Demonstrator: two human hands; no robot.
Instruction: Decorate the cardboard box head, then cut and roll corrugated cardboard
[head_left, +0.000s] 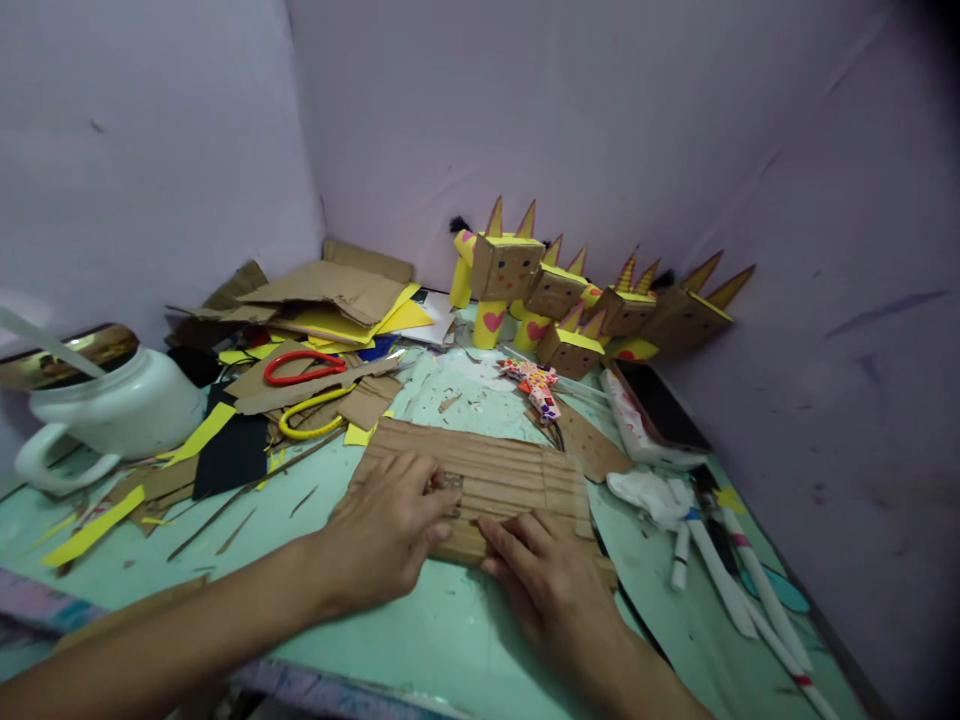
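Note:
A brown corrugated cardboard sheet (pixel 517 462) lies on the table in front of me, its front edge folded up into a narrow strip. My left hand (pixel 390 522) is closed over the sheet's left part, fingers curled and thumb near the fold. Close to those fingertips shows a small greyish-brown patch (pixel 454 490) that I cannot make out. With its fingers bent, my right hand (pixel 551 565) grips the folded front edge right of the middle. The undersides of both hands are hidden.
Red-handled scissors (pixel 300 367), a yellow handle (pixel 311 415) and cardboard scraps lie left, beside a white mug (pixel 112 405). Several box-headed cardboard figures (pixel 510 268) stand along the back wall. A phone (pixel 660 405) and white markers (pixel 757 560) lie right.

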